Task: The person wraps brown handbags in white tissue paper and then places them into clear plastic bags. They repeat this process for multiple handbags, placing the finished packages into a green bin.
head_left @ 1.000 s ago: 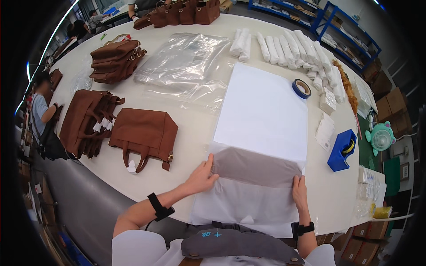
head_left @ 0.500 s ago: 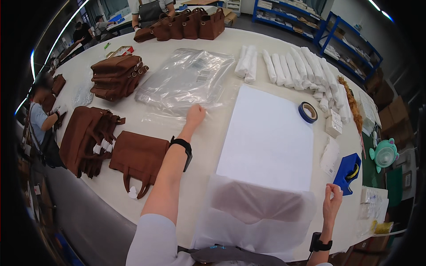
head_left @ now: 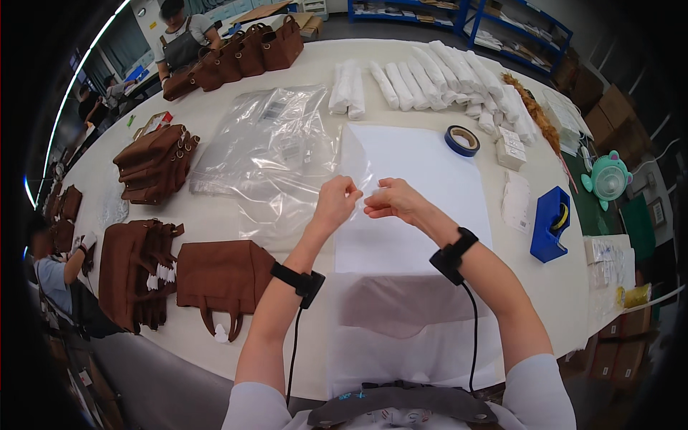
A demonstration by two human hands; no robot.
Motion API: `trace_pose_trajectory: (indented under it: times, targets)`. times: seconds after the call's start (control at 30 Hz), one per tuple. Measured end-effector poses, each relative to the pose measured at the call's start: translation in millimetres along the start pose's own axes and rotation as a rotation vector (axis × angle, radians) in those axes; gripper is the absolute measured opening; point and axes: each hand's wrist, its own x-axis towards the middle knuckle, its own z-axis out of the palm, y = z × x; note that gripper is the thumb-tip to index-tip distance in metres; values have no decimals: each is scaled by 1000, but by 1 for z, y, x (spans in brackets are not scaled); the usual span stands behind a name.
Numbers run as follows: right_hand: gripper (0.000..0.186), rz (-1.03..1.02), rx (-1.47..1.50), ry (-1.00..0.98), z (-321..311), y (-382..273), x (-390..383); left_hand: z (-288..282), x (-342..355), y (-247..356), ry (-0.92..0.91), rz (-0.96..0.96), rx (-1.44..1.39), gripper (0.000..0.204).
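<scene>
Head view. Your L hand [head_left: 337, 203]: fingers curled in, at L edge of flat white rect. sheet [head_left: 423, 161]. Your R hand [head_left: 394, 200]: thumb nr bent fingers, over sheet, just beside L. Can't tell if either grips anything. Sheet: R of clear plastic bags [head_left: 247, 143]; translucent whitish wrap [head_left: 412, 351] at its nr end, reaching white table's [head_left: 559, 297] nr edge. Round blue tape roll [head_left: 462, 141]: sheet's far R corner. Blue plastic tape dispenser [head_left: 546, 233]: twd table's R edge.

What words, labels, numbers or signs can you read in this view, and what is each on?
Light-blue stitched characters on the grey apron: visible, not copied out here.
Labels on the clear plastic bags: too blurred to read.
Print on the white slip: too small.
Labels on the brown cartons: too small.
</scene>
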Motion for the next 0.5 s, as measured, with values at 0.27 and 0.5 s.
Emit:
trace_pose_trajectory:
  times: [0.27, 0.5]
  targets:
    - [47, -33, -117, 278, -46, 18, -1, 11, -50, -17, -171, -278, 484, 24]
    - [21, 17, 148, 498, -211, 42, -88, -42, -62, -46, -410, -950, -486, 23]
